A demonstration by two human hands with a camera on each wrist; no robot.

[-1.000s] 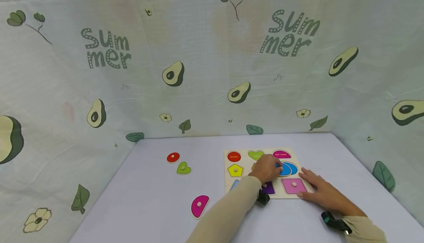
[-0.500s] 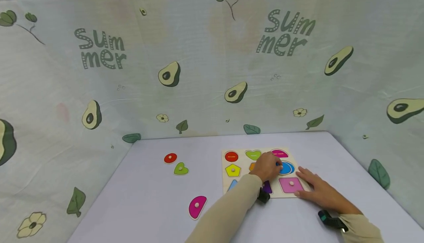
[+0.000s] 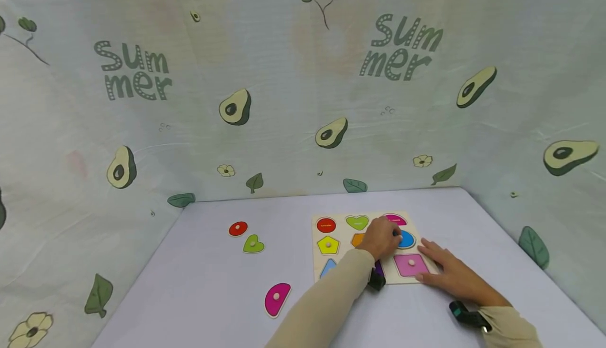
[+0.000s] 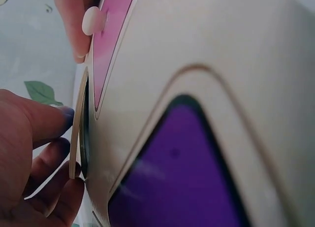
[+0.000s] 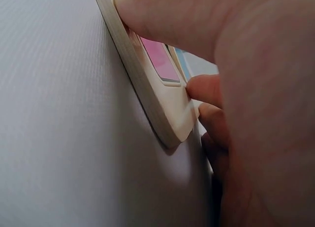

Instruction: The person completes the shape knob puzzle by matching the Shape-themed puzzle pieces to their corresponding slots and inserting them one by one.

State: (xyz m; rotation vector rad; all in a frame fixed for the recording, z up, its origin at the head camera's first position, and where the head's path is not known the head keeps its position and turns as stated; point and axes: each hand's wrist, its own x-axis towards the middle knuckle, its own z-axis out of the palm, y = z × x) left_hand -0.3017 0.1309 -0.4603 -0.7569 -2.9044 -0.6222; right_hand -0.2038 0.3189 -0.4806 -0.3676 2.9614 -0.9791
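Observation:
My left hand (image 3: 380, 238) pinches a blue oval puzzle piece (image 4: 75, 133), seen edge-on in the left wrist view and tilted close over the board. In the head view the blue oval (image 3: 407, 239) shows beside the fingertips, lined up with its outline. The cream shape-puzzle board (image 3: 318, 266) lies flat under the left hand and forearm. My right hand (image 3: 452, 271) rests at the board's right side, fingers extended along that edge and thumb (image 5: 147, 13) on the front edge. A pink knobbed piece (image 3: 411, 265) sits between both hands.
Left of the board lie a red oval-looking piece (image 3: 238, 228), a green heart (image 3: 253, 244) and a magenta half-round (image 3: 276, 299). A yellow pentagon (image 3: 328, 245) sits in the board; the red circle (image 3: 325, 225) there bears printing. A patterned cloth (image 3: 274, 142) hangs behind the white table.
The blue piece has shifted right in my left hand, from overlapping its oval outline off-centre to lining up with it. The right hand keeps its place on the board; the view turned slightly rightward.

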